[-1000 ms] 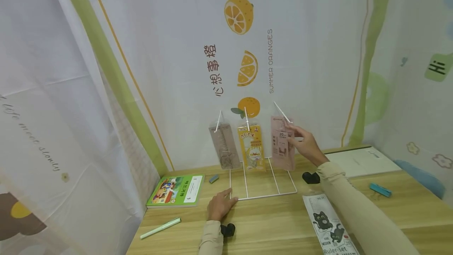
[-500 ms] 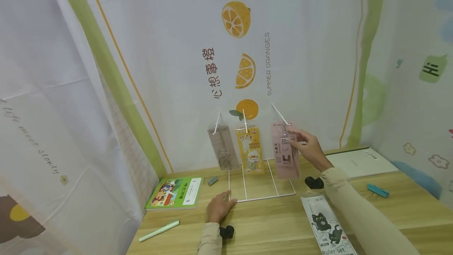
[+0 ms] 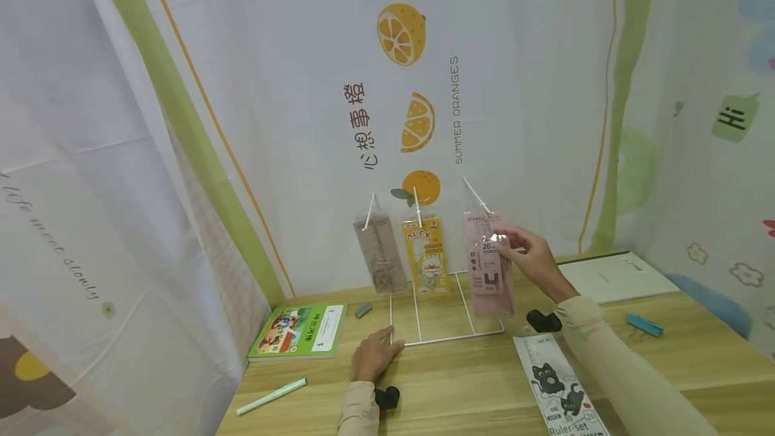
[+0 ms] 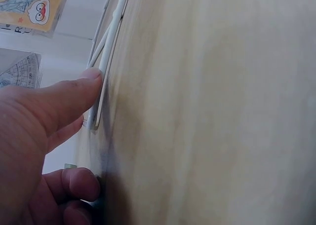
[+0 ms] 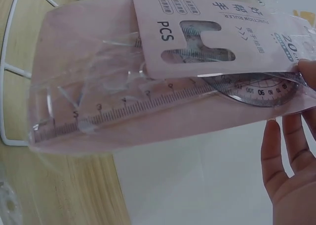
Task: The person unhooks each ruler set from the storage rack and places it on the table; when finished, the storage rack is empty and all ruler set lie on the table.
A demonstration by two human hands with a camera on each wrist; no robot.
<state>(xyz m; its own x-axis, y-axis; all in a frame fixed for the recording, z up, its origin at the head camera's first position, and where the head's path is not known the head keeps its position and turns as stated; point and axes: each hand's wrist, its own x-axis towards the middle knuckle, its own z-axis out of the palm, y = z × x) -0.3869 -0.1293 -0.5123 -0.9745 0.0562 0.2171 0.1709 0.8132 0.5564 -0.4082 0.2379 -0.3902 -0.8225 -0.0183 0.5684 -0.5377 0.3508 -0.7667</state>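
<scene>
My right hand (image 3: 534,260) pinches a pink ruler-set packet (image 3: 484,282) by its right edge. Through its plastic, a ruler and a protractor (image 5: 259,93) show in the right wrist view. The packet's top is at the tip of the right white hook (image 3: 477,195); whether it still hangs there I cannot tell. My left hand (image 3: 377,355) holds the front left corner of the white wire rack (image 3: 454,340), thumb on the wire (image 4: 112,35). A grey ruler packet (image 3: 381,254) and a yellow duck packet (image 3: 427,254) hang from the other two hooks.
A cat-printed ruler-set packet (image 3: 560,385) lies front right, partly under the right sleeve. Nearby are a pale notebook (image 3: 617,278) and a teal stapler-like item (image 3: 644,325). Left stand a green book (image 3: 298,330), a pale green pen (image 3: 271,396) and a small grey block (image 3: 363,309).
My right hand has brought the pink packet downward and closer to me, toward the hook's tip. The left hand has stayed on the rack's corner.
</scene>
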